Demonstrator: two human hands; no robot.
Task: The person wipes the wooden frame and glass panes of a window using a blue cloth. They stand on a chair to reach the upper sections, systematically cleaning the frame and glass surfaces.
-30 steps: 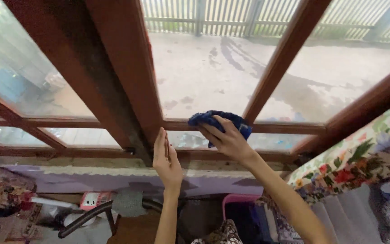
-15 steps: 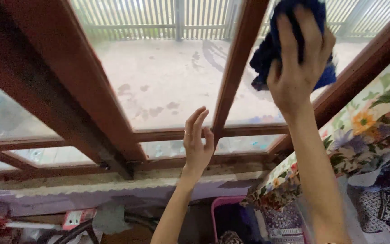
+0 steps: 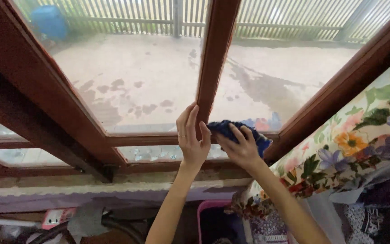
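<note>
Right hand [image 3: 242, 149], centre of frame, pressed flat over a blue cloth [image 3: 231, 129], fingers spread and gripping it against the lower corner of a pane [image 3: 276, 86], where the upright bar [image 3: 215, 54] meets the cross rail [image 3: 150, 138]. Left hand [image 3: 191, 138] just beside it, open, palm and fingers laid on the foot of the bar, holding nothing. Floral curtain [image 3: 362, 140] at lower right. Pink tub [image 3: 204, 212] at bottom centre, below the sill [image 3: 113, 187].

Right hand [image 3: 241, 149] presses a blue cloth [image 3: 231, 129] against the window frame [image 3: 213, 58]; left hand [image 3: 192, 140] braces beside it.
</note>
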